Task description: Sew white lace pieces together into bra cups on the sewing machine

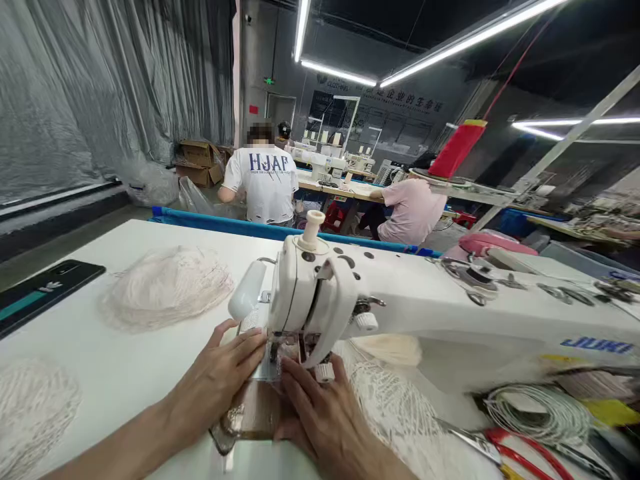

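We are looking down at a white sewing machine (350, 293) sitting on a white surface (100, 373). Our left hand (220, 380) is lying flat, fingers spread and pressing on a small clear-wrapped brownish piece (253, 413) that is sitting right under the machine's needle area; no pinch there, just pushing down. Our right hand (325, 417) is lying just beside it, fingers pressed together and pointing at the needle foot, touching the same piece; we cannot tell whether its grip is pinching anything. A pile of whitish lace fabric (167, 287) is lying on the surface to the left of the machine, well apart from the hands, and more netted white fabric (395, 407) is spreading out to the right of our right hand. A dark phone (45, 290) is lying near the left edge. Red-handled scissors (505, 450) and a coil of white cord (540, 413) are lying at lower right. Two people (263, 177) are sitting with their backs to us at other machines.
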`<state>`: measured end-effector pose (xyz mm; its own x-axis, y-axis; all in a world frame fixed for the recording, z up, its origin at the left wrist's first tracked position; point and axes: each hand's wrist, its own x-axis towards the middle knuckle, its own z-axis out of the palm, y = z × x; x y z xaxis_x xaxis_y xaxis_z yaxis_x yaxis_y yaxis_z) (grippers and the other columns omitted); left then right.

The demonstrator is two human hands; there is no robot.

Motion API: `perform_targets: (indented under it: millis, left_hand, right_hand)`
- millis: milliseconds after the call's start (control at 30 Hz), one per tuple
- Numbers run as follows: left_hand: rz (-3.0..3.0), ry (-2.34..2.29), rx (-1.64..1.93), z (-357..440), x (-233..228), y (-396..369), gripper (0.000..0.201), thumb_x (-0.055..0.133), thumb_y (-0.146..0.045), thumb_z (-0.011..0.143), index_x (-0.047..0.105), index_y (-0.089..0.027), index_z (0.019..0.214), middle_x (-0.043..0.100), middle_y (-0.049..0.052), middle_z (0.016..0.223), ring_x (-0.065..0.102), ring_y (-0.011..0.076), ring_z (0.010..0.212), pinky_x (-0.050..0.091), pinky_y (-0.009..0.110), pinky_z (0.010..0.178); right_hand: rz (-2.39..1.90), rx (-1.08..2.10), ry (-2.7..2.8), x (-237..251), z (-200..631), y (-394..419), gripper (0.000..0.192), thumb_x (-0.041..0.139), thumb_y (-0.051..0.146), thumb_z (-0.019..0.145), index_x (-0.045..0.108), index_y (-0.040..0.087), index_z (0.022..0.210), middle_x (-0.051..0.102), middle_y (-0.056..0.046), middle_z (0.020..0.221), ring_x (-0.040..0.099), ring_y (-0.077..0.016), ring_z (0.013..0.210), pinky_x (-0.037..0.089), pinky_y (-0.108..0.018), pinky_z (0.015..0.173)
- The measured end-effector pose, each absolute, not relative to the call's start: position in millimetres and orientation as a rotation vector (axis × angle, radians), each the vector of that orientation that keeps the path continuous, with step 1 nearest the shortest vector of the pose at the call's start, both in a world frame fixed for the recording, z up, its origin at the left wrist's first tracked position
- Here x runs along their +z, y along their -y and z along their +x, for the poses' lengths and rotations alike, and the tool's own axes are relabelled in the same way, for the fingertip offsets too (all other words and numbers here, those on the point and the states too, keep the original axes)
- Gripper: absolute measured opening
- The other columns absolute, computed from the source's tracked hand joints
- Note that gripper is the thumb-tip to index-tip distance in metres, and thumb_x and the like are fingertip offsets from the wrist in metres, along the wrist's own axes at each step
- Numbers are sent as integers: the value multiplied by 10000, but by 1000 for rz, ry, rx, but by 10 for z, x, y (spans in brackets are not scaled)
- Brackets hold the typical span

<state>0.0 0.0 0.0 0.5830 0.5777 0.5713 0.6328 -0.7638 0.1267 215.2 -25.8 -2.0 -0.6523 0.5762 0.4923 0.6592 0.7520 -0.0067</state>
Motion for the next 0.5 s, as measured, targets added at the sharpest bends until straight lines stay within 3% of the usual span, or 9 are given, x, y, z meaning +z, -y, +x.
perform_targets:
  millis: [67, 167, 300, 367, 500]
  left_hand:
    - [-2690, 1042, -926, -8, 30, 6, 393, 279, -11, 881, 535, -183, 1124, 645, 56, 976, 591, 179, 945, 206, 434, 1013]
    - [-2673, 1056, -907, -35, 85, 10, 382, 294, -11, 883, 521, -174, 1144, 649, 78, 1033, 575, 193, 1016, 220, 438, 1001]
    - [-2689, 1134, -877, -108, 184, 68, 404, 282, 13, 891, 508, -183, 1162, 626, 109, 1139, 536, 200, 1121, 224, 460, 996]
    - [-2772, 1193, -868, -159, 238, 179, 441, 310, 10, 880, 486, -214, 1217, 585, 109, 1230, 492, 209, 1186, 201, 475, 1015]
    - [-3210, 1687, -988, -254, 358, 599, 592, 643, -273, 787, 412, -312, 1330, 475, 77, 1363, 381, 306, 1264, 268, 458, 1006]
  right_hand:
    - [-951, -255, 2477, 16, 2153, 239, 444, 513, 452, 877, 510, 115, 1166, 683, -134, 930, 588, -270, 942, 330, -506, 946]
    - [-998, -299, 2479, 45, 2120, 193, 446, 538, 398, 871, 492, 82, 1183, 670, -162, 938, 589, -282, 923, 393, -485, 885]
    - [-1068, -273, 2532, 155, 2041, 149, 187, 437, 87, 856, 586, 99, 968, 660, -159, 907, 594, -248, 814, 442, -418, 787]
    - [-1023, 30, 2564, 307, 2033, 193, 194, 414, 52, 825, 596, 117, 834, 650, -118, 809, 580, -208, 743, 447, -371, 752]
    - [-902, 1239, 2287, 718, 2124, 441, 119, 497, 212, 844, 588, 140, 819, 593, -34, 743, 525, -122, 668, 422, -233, 629]
